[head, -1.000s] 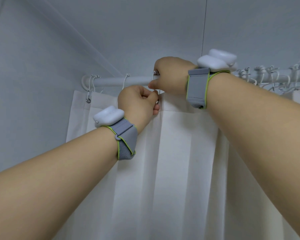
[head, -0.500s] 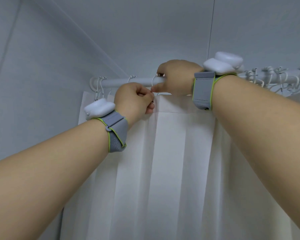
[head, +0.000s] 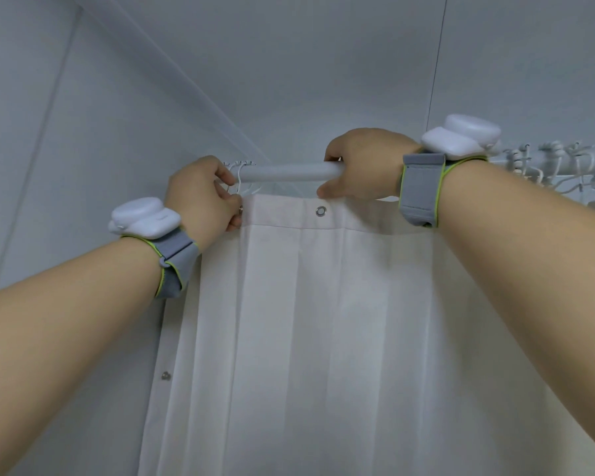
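While both my forearms reach up overhead, my left grip (head: 203,197) pinches a white hook (head: 238,187) at the top corner of the curtain (head: 323,304), and my right grip (head: 361,166) curls over the rod (head: 289,172), thumb beneath.

Left hand (head: 200,197) pinches a white wire hook (head: 238,183) above a white fabric curtain (head: 323,304); right hand (head: 364,166) grips a white round rod (head: 289,171).

Curtain (head: 323,321) below rod (head: 289,171) — hooks (head: 547,163) (bunched) rightward

bare rod (head: 289,171) between left hand (head: 203,195) and right hand (head: 364,164), bunched hooks (head: 547,161) crowding its right end, curtain (head: 323,321) close below
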Demonstrator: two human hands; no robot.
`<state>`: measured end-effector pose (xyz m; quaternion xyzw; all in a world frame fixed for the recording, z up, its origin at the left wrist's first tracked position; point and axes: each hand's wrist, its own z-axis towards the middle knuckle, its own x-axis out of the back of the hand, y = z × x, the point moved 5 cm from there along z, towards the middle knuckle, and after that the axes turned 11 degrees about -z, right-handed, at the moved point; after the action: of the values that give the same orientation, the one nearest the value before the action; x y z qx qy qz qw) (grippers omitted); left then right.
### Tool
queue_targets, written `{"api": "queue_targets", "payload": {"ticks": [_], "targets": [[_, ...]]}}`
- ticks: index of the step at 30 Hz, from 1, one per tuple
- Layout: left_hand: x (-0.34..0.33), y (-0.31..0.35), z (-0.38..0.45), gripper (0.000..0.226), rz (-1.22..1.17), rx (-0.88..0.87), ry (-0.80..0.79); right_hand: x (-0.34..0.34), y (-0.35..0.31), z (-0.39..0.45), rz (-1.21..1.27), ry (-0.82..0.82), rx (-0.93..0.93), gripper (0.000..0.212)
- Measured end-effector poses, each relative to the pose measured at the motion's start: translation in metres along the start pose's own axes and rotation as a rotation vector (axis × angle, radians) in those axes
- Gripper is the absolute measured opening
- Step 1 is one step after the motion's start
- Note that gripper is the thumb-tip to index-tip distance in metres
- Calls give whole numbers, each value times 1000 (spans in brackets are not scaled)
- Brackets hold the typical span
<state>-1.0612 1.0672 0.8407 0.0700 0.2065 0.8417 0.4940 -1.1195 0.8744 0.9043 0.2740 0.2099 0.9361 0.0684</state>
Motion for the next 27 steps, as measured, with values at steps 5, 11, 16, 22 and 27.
{"api": "queue_targets", "payload": {"ticks": [5,11,16,22,27], "targets": [[-7,6,-3,18,134,-101,-9,-2,5,-1,8,8,-21,39],[-31,57,-21,14,67,-432,-43,-3,5,-1,19,-36,-9,38],[-78,65,-30,31,154,-335,-420,1,4,-1,-31,-57,47,39],[-86,54,-25,26,142,-304,-420,30,31,-11,-171,-51,-23,46],[-92,56,-22,21,-2,-312,-442,35,70,-30,-239,-239,-133,57]]}}
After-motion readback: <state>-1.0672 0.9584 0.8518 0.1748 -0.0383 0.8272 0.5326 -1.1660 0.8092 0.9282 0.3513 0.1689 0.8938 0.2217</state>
